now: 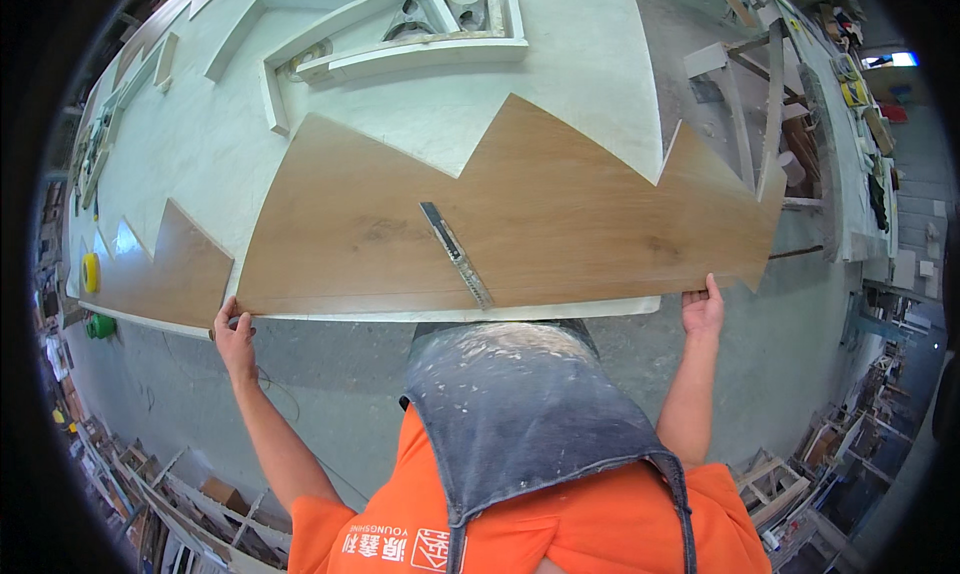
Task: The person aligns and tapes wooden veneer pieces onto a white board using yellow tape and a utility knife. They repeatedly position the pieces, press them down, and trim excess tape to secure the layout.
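A long wood-grain panel (560, 224) with a zigzag far edge lies across the white worktable (590, 34) in front of me, its right end reaching past the table's edge. My left hand (235, 346) pinches the panel's near left corner between thumb and fingers. At the near edge toward the right end, my right hand (703, 312) grips the panel, fingers pointing up and partly hidden beneath it. On top of the panel rests a slim metal tool that looks like a utility knife (457, 256), slanted, with neither hand touching it.
Left of the panel lies a smaller zigzag wood-grain piece (165, 274), beside a yellow tape roll (91, 272). White angled frames (400, 49) stand farther back. A wooden trestle (770, 104) and cluttered bench (850, 164) are at right. A green object (101, 325) shows below the left table edge.
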Demonstrator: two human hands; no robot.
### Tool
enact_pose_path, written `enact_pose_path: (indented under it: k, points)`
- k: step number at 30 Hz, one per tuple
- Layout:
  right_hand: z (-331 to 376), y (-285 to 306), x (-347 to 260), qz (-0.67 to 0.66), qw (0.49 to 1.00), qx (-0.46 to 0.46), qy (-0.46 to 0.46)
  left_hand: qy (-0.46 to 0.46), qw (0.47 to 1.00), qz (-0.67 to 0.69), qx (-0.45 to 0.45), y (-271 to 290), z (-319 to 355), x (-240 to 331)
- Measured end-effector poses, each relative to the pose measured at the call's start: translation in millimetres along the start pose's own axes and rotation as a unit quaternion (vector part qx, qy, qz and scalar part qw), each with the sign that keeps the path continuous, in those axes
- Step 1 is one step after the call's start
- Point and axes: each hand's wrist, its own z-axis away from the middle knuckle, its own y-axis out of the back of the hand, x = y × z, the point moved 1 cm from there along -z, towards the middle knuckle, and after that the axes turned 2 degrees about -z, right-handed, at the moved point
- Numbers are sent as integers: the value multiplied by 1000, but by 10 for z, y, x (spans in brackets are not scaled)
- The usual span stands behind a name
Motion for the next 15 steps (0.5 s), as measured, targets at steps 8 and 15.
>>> enact_pose_path:
  k: [8,15]
  points:
    - [-128,78,-28,4,1000,-9,-1,-5,1000,12,6,-15,46,-26]
    - [-270,241,-74,8,999,-30,-11,-13,1000,13,20,-94,119,166]
